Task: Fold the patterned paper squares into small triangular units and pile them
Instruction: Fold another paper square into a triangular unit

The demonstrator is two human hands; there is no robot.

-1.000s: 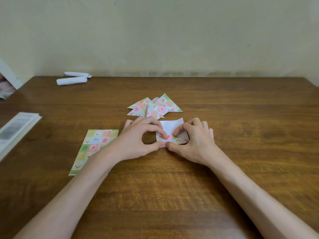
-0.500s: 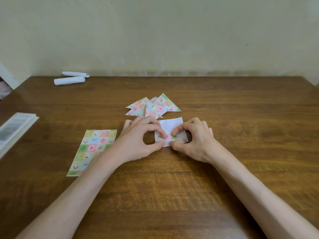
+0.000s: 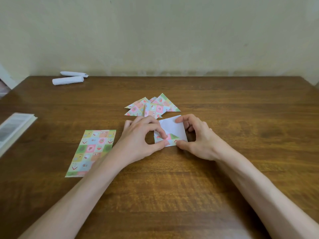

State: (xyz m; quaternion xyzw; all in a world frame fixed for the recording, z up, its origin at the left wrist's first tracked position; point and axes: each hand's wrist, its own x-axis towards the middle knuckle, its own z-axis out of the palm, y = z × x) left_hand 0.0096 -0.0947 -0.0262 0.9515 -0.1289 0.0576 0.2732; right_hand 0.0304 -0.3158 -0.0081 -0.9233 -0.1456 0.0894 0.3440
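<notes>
Left hand [image 3: 138, 142] pinches turned-up near edge of paper square [image 3: 170, 125], mid-table, white side up. Right hand [image 3: 198, 140] clamps its right side, thumb on fold. Best: align corners, then crease hard against wood. Paper thin, crisp. Just beyond: pile of triangular units [image 3: 152, 107]. Left: flat patterned sheet [image 3: 91, 152]. Glossy wooden table [image 3: 224, 187].

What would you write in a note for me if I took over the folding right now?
Left hand: pinches the near edge of the partly folded patterned paper square, white side up.
Right hand: pinches the same paper's right side.
Done: a pile of small patterned paper triangles lies just beyond the hands.
Left: finish this unit, pile it, then fold the flat patterned paper sheet lying left of the hands on the brown wooden table.
</notes>
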